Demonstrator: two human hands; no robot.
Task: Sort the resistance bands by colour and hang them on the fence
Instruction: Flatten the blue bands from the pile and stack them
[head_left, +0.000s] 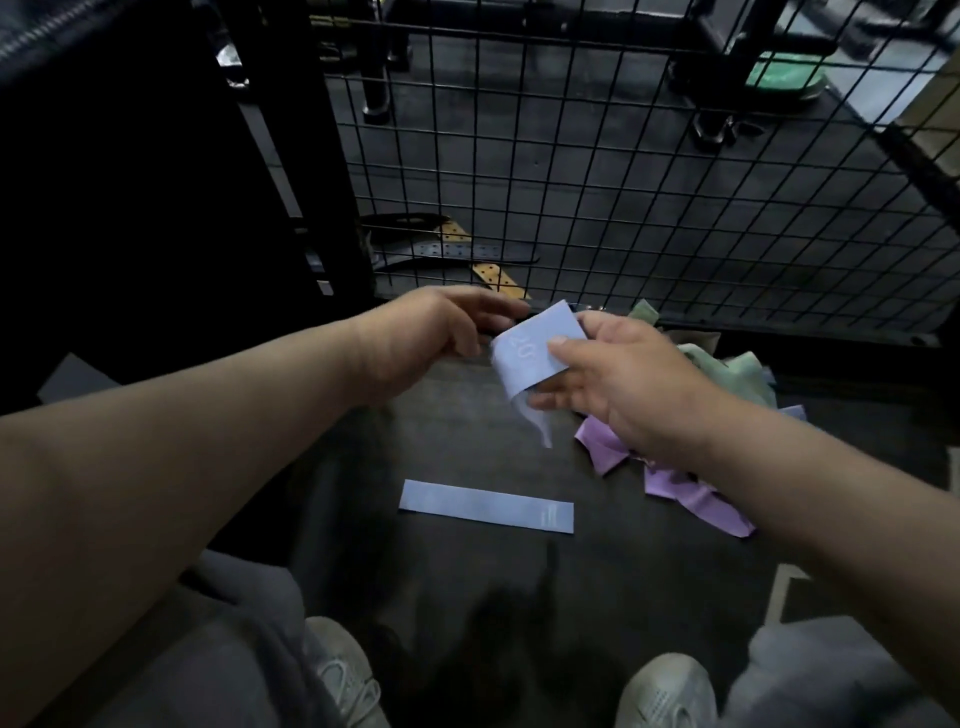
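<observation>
My right hand (618, 379) pinches a light blue resistance band (530, 353) marked "20", thumb on top and fingers beneath, just above the floor. My left hand (441, 327) hovers beside the band's left end with fingers curled loosely; whether it touches the band I cannot tell. A second blue band (485, 506) lies flat on the dark floor in front of me. To the right is a heap with purple bands (675, 483) and pale green bands (727, 374), partly hidden by my right arm. The black wire fence (623, 171) rises just behind my hands.
A dark upright post or panel (291, 156) stands at the left of the fence. Behind the mesh lie black and yellow perforated straps (467, 254) and gym equipment feet. My knees and pale shoes (665, 691) fill the bottom of the view.
</observation>
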